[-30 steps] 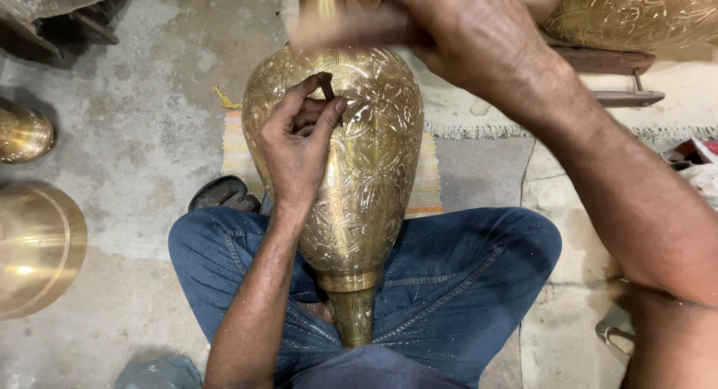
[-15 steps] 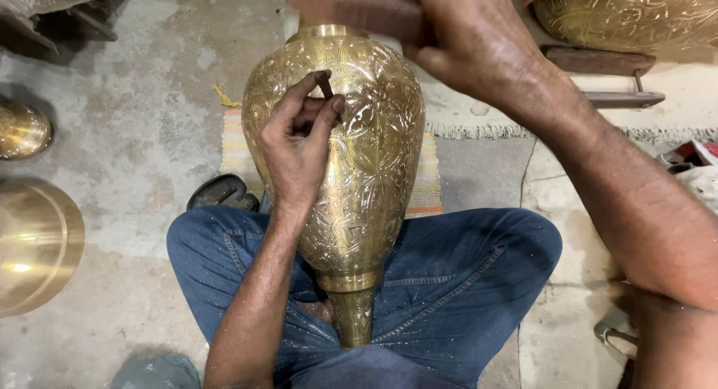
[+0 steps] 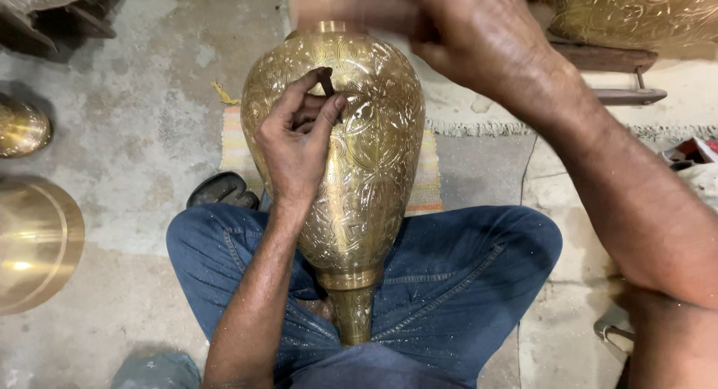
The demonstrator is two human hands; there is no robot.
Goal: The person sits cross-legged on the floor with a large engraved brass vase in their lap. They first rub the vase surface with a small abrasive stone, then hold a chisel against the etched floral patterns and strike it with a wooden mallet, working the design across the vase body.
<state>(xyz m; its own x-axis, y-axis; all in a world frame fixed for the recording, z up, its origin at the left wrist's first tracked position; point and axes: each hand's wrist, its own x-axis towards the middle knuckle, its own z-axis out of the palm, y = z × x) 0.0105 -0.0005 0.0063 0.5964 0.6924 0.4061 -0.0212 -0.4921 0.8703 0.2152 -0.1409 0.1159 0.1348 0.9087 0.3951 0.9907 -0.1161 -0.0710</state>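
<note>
Concrete floor (image 3: 134,120), worn and patchy: a seated person engraves a brass vase (image 3: 359,179) laid across the lap.

Nearest, at lower centre, blue-jeaned legs (image 3: 464,284) cradle the vase's narrow neck, its wide body pointing to the upper centre of the frame. At centre the left hand (image 3: 299,146) rests on the engraved wall, fingers (image 3: 329,112) pinched together on a small dark chisel (image 3: 326,78) set against the metal. Upper centre, the right hand (image 3: 479,37) is closed on a blurred tool; just how it grips, I cannot tell. Good work here, I judge, needs the chisel tip planted steadily on the pattern line and the vase braced by the knees. Beyond lie a striped mat (image 3: 430,179), plain brass bowls (image 3: 37,239) at left, another engraved piece (image 3: 636,15) upper right.
</note>
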